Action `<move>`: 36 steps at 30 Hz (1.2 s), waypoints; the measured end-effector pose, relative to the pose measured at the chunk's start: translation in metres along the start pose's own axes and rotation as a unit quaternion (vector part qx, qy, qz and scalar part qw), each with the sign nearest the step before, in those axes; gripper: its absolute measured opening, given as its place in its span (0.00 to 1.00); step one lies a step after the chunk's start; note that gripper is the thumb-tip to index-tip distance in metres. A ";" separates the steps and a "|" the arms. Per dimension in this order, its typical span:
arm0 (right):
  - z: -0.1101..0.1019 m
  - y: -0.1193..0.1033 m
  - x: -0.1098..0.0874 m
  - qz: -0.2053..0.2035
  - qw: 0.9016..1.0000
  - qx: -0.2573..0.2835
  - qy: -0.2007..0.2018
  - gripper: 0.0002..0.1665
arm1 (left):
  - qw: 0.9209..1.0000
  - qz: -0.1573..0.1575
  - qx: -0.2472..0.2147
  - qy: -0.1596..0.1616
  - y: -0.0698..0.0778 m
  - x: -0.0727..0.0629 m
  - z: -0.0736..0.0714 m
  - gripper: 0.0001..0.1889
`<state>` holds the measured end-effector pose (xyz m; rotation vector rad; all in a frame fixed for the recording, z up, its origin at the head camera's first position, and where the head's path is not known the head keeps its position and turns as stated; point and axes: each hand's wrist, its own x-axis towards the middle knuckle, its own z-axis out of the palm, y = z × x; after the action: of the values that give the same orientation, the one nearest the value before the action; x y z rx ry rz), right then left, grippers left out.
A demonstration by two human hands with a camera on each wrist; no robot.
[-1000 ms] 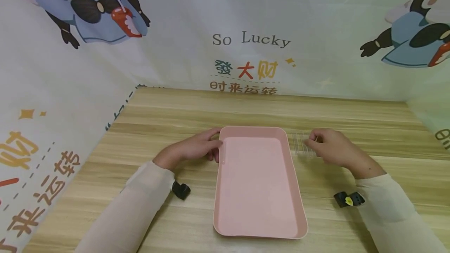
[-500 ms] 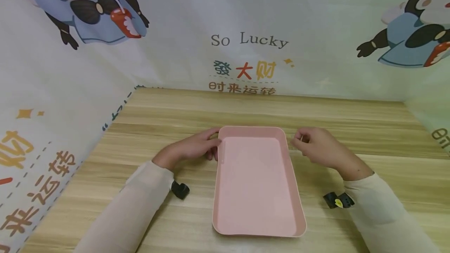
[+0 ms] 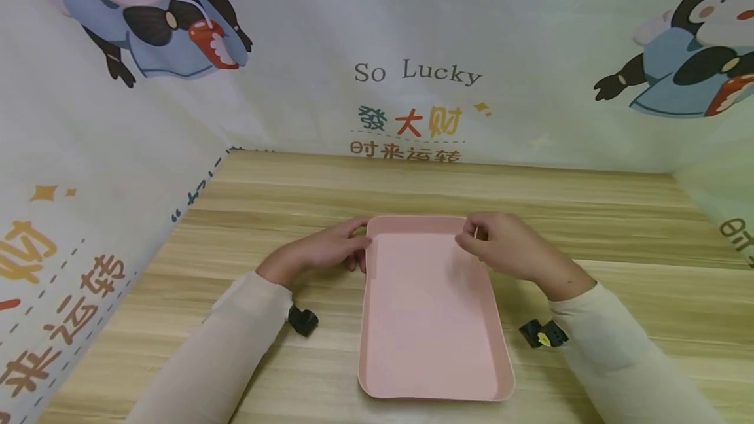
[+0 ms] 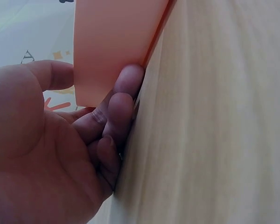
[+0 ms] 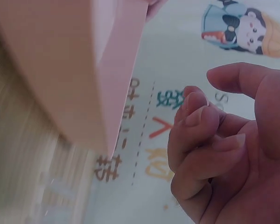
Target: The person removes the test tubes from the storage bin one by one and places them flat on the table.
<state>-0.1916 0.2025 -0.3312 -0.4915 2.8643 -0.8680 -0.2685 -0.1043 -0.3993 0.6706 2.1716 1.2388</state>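
A shallow pink rectangular tray (image 3: 436, 326) lies on the wooden table, with its raised wall running all round. My left hand (image 3: 326, 247) holds its left side near the far corner, thumb at the rim and curled fingers against the outer wall (image 4: 105, 60). My right hand (image 3: 509, 247) is over the tray's far right corner, thumb and forefinger drawn near each other. In the right wrist view its other fingers (image 5: 191, 154) are curled; I cannot tell whether something clear is between the tips. Blurry see-through pieces (image 5: 56, 196) lie on the table beside the tray.
The wooden table (image 3: 283, 182) meets a printed cloth backdrop (image 3: 306, 51) at the back and sides. Black wrist-worn cameras protrude below both cuffs, the left one (image 3: 303, 320) and the right one (image 3: 543, 334).
My right hand has moved left from the clear pieces on the table to above the tray's far right corner. My left hand and the tray have stayed in place.
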 end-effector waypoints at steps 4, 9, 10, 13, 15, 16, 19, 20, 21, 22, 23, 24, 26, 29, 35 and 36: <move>0.007 -0.011 0.007 -0.012 1.000 -0.008 -0.008 0.13 | 1.000 -0.002 -0.001 0.000 -0.001 -0.001 0.000 0.26; 0.015 -0.024 0.014 -0.018 1.000 -0.007 -0.019 0.13 | 1.000 0.002 0.007 0.001 -0.001 -0.001 0.000 0.26; 0.016 -0.026 0.016 -0.021 1.000 -0.007 -0.021 0.13 | 1.000 0.003 0.009 0.000 -0.001 -0.001 0.000 0.26; 0.022 -0.032 0.019 -0.027 0.999 -0.004 -0.028 0.13 | 1.000 0.002 0.012 0.001 -0.002 -0.001 0.000 0.25; 0.026 -0.036 0.021 -0.030 0.999 -0.005 -0.029 0.13 | 1.000 0.003 0.011 0.000 -0.003 -0.001 0.000 0.25; 0.027 -0.038 0.022 -0.031 0.999 -0.006 -0.030 0.13 | 1.000 0.003 0.011 0.000 -0.002 -0.001 0.000 0.24; 0.033 -0.043 0.026 -0.031 0.999 -0.014 -0.029 0.13 | 1.000 0.007 0.008 0.001 -0.002 -0.001 0.000 0.23; 0.034 -0.045 0.027 -0.032 0.999 -0.016 -0.030 0.13 | 1.000 0.009 0.006 0.001 -0.003 -0.001 -0.001 0.23; 0.036 -0.046 0.029 -0.033 0.999 -0.019 -0.030 0.13 | 1.000 0.009 0.004 0.000 -0.003 0.000 -0.001 0.23; 0.038 -0.048 0.030 -0.036 0.999 -0.021 -0.032 0.12 | 1.000 0.009 0.003 -0.001 -0.003 0.000 -0.001 0.23; 0.039 -0.049 0.031 -0.040 0.998 -0.023 -0.034 0.12 | 1.000 0.008 0.000 -0.001 -0.003 0.000 0.000 0.23; 0.041 -0.050 0.032 -0.045 0.998 -0.025 -0.037 0.12 | 1.000 0.006 -0.002 -0.002 -0.004 -0.001 -0.001 0.23; 0.044 -0.052 0.035 -0.052 0.997 -0.023 -0.042 0.12 | 1.000 0.001 -0.001 0.000 -0.004 -0.002 -0.001 0.23; 0.046 -0.053 0.037 -0.051 0.998 -0.025 -0.042 0.12 | 1.000 0.002 0.002 0.003 -0.003 -0.001 -0.002 0.23; 0.054 -0.056 0.043 -0.054 0.997 -0.021 -0.060 0.12 | 1.000 0.003 0.002 -0.009 -0.001 0.000 -0.002 0.23; 0.056 -0.057 0.045 -0.056 0.996 -0.021 -0.066 0.12 | 1.000 0.001 0.001 -0.011 -0.002 -0.002 -0.002 0.23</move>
<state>-0.2076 0.1133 -0.3470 -0.6930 2.7619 -0.7620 -0.2688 -0.1073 -0.3996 0.6836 2.1550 1.2252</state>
